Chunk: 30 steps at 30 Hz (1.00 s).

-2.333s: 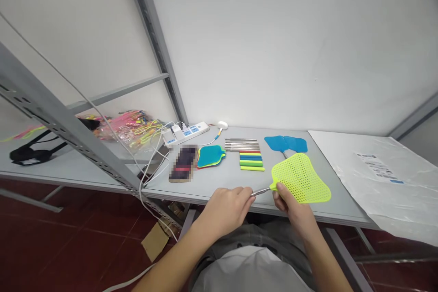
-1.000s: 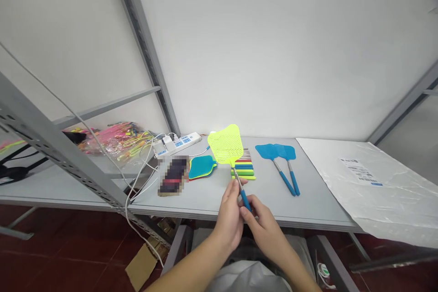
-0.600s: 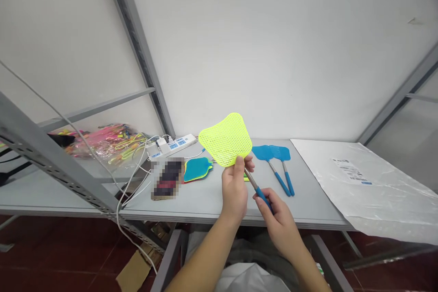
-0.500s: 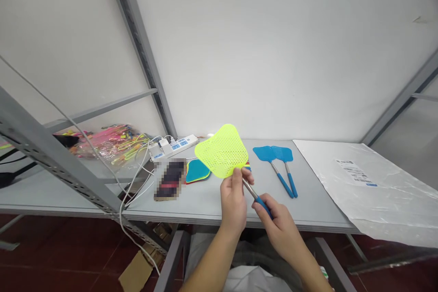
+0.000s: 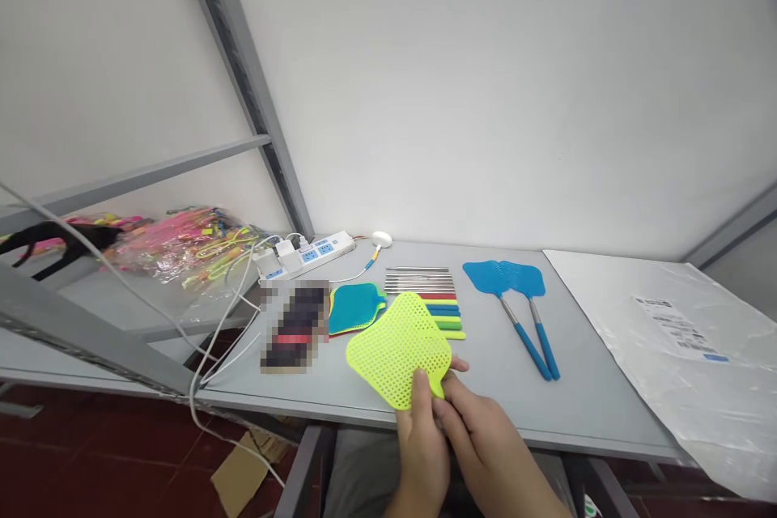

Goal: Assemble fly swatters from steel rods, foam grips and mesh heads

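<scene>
A neon-yellow fly swatter [image 5: 397,348] with a perforated head is held low over the table's front edge. My left hand [image 5: 422,445] pinches the lower part of the head, thumb on top and fingers behind. My right hand [image 5: 489,441] is closed at its neck, thumb and fingers together; the shaft and handle are hidden by my hands. Behind the head lie several thin metal rods [image 5: 418,282] and coloured handles [image 5: 449,322] in a row. Just left of these is a pile of swatter heads with a blue head [image 5: 355,306] on top.
Two blue fly swatters [image 5: 507,279] lie overlapping to the right, beside a white plastic sheet [image 5: 673,340]. A power strip [image 5: 312,255] with cables stands at the back left, near a pixelated object [image 5: 296,328]. Bagged colourful items [image 5: 194,243] lie beyond the grey rack post [image 5: 243,57].
The yellow swatter head has come down and closer to me. My right hand has moved from the blue handle up to the neck, beside my left hand. The view has shifted slightly.
</scene>
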Each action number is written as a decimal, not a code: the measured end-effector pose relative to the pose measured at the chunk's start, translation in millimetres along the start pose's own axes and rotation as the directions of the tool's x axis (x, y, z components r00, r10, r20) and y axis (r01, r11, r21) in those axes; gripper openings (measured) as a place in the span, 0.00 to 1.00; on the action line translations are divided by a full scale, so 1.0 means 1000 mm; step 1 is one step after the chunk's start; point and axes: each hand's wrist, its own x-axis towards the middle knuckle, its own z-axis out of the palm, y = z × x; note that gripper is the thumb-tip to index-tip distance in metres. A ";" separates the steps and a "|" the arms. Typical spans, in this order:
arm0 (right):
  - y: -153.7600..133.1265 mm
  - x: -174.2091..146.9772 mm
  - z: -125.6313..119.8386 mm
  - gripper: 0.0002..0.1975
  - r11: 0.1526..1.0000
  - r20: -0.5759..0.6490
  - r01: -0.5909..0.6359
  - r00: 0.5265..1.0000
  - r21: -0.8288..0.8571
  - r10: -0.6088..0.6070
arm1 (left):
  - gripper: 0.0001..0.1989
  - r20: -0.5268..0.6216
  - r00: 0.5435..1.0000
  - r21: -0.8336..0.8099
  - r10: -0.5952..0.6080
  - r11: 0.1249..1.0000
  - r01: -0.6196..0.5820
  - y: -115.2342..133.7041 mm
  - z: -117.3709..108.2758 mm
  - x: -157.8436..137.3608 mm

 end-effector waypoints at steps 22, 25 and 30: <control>-0.011 0.132 0.014 0.26 0.387 0.246 0.353 0.922 -0.852 -0.300 | 0.19 -0.533 0.802 -0.138 0.270 0.907 -0.397 0.071 -0.058 0.056; -0.008 0.158 0.030 0.27 0.273 0.376 0.459 0.875 -0.846 -0.306 | 0.26 -0.550 0.757 0.072 0.354 0.923 -0.379 0.079 -0.068 0.058; 0.004 0.166 0.027 0.17 0.217 0.476 0.558 0.814 -0.801 -0.333 | 0.45 -0.581 0.638 0.280 0.505 0.860 -0.426 0.080 -0.075 0.067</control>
